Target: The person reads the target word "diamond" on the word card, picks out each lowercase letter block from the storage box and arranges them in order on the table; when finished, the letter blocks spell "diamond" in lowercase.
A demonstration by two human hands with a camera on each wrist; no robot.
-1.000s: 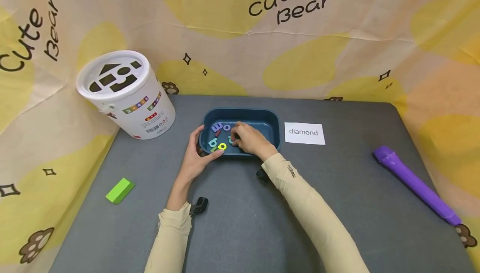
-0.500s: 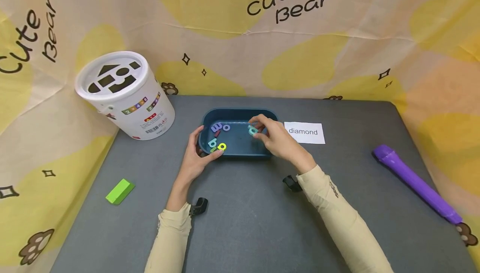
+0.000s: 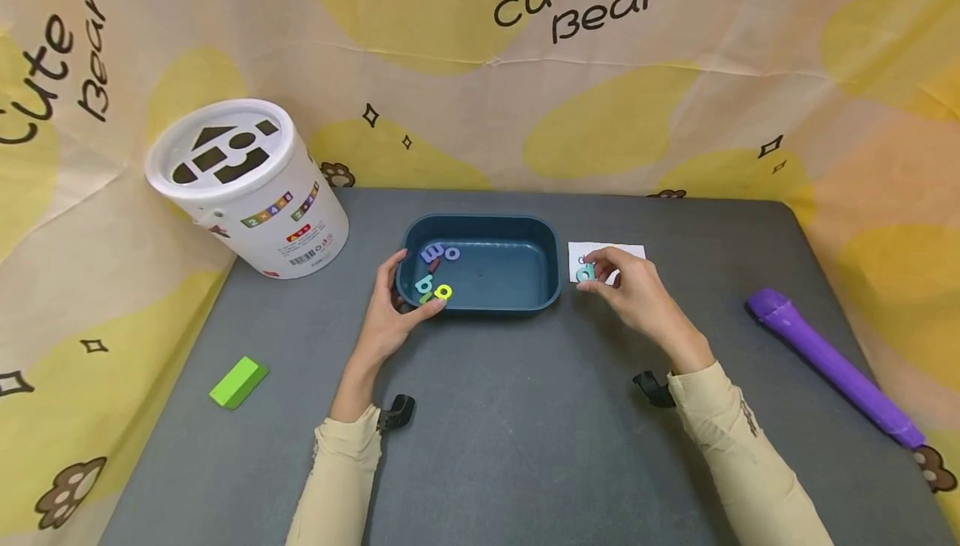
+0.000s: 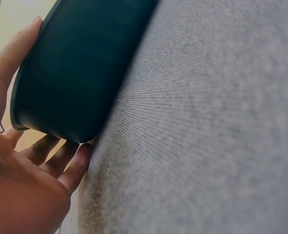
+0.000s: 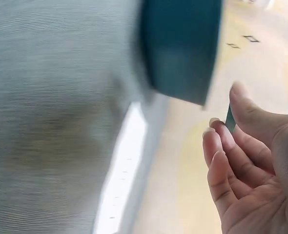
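Our right hand [image 3: 633, 292] is pinching a teal letter [image 3: 583, 273] over the white card [image 3: 636, 251], right of the tray [image 3: 510, 273] our left hand [image 3: 388, 318] is gripping.

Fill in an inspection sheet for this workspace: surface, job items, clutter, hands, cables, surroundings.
Surface: grey table, no spill seen.
Job items: blue tray with coloured letter pieces toward its left end; white card right of it, print mostly covered.
Clutter: white bucket with shaped holes on top, back left; green block, left; purple microphone-shaped object, right.
Left hand: grips the tray's left end.
Right hand: pinches a teal letter piece over the card.
Cables: nothing seen.
Surroundings: creased "Cute Bear" cloth behind and at both sides.
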